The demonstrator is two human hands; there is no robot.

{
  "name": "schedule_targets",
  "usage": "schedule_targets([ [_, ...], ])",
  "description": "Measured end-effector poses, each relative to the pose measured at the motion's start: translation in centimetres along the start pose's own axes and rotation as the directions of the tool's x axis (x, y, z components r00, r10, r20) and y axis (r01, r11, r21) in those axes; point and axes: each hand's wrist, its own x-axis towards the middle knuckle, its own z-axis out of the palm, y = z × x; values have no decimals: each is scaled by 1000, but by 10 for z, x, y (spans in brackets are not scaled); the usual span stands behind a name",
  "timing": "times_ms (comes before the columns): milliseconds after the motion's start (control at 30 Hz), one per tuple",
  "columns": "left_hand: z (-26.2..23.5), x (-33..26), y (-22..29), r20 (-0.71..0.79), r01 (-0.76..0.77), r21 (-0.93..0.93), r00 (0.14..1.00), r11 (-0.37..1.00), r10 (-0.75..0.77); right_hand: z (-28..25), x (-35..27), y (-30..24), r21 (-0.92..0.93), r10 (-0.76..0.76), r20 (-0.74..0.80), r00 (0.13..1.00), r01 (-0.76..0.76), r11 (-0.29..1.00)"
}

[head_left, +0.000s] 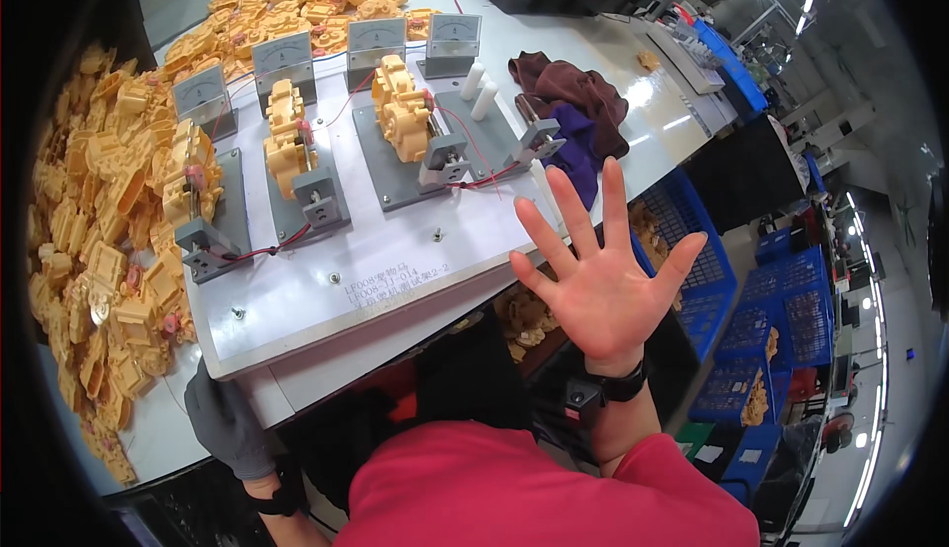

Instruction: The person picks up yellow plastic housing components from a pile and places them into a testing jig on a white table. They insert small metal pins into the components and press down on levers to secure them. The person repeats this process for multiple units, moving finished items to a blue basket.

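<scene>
Right hand (601,290) raised, grip spread, empty, gloved left hand (229,426) grip unclear, blue crates (781,320) holding yellow parts (754,404)

The white test board (326,251) is seen lying flat on the desk in the centre left of the frame, tilted so that its near edge runs from lower left to the right. Four grey fixtures (316,196) are mounted on it in a row, and yellow plastic gear housings (400,107) are clamped upright in three of them; the right-hand fixture is seen without one. Red wires are run between the fixtures, and four grey dial meters (282,58) are stood along its far edge
</scene>
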Motion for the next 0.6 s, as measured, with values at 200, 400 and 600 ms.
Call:
schedule_targets([
  [200, 0, 1, 0, -12, -21, -21, 1000, 1000, 20, 0, 1, 1, -19, 21, 28, 999, -21, 1000],
  [400, 0, 1, 2, -36, -9, -30, 999, 1000, 8, -7, 3, -10, -171, -93, -32, 995, 86, 981],
  [600, -3, 3, 11, -29, 13, 39, 1000, 999, -12, -30, 5, -32, -594, -236, 132, 963, 267, 759],
])
